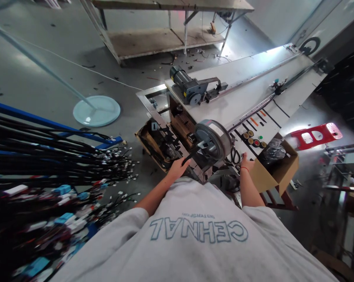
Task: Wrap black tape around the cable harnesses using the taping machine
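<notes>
My left hand [177, 169] is closed around the end of a black cable [191, 156] at the near corner of the long white workbench [232, 105]. This cable runs up toward a pale clip or connector [204, 144] in front of a round grey wheel-like reel [214, 138]. My right hand [246, 162] is at the bench's near edge, beside an open cardboard box [263, 175]. One of its digits points up, but the other fingers are hidden. Looped black cords [235, 156] hang just left of it, and several round buttons [253, 140] sit beyond.
A motor [183, 83] is mounted on the bench's left side. Bundled black cables with connectors hang on a blue rack [106, 144] to my left. A round white stand base [96, 111] is on the floor. Behind is a two-level table [147, 41]; a red stool-like piece [316, 136] lies right.
</notes>
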The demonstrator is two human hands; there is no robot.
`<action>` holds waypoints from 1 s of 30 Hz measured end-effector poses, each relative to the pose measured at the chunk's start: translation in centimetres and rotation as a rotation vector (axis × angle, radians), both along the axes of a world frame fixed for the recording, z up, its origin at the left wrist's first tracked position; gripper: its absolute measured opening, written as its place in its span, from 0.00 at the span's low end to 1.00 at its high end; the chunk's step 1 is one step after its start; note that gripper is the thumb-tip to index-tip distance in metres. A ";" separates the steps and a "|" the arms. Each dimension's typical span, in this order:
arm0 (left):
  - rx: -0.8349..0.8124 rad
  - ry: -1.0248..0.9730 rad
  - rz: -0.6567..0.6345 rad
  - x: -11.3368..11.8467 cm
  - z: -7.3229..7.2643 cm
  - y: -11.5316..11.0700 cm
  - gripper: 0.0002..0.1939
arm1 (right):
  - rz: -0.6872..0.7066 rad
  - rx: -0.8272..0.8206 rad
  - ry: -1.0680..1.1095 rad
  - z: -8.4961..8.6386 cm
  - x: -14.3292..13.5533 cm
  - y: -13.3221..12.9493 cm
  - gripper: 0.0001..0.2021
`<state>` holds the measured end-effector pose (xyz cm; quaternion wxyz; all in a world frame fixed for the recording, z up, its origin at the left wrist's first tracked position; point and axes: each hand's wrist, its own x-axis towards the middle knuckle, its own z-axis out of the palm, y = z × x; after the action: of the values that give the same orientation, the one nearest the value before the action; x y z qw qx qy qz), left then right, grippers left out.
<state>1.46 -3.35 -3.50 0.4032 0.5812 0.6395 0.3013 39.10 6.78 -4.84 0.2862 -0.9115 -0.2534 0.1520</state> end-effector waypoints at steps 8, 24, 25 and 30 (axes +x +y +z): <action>0.014 0.041 0.002 0.2 0.5 0.1 0.20 | -0.023 -0.043 -0.084 -0.1 -0.1 0.2 0.33; 0.027 0.046 -0.016 0.6 0.6 0.0 0.19 | -0.034 -0.030 -0.085 -0.3 0.1 0.3 0.34; 0.031 0.045 -0.020 0.6 0.6 0.0 0.20 | -0.032 -0.032 -0.084 -0.4 0.1 0.3 0.34; 0.002 0.024 -0.018 0.5 0.4 0.1 0.19 | -0.033 -0.029 -0.083 -0.5 0.2 0.3 0.35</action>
<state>1.99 -3.27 -3.08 0.3974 0.5910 0.6387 0.2912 39.28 7.08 -5.34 0.2648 -0.9251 -0.2477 0.1131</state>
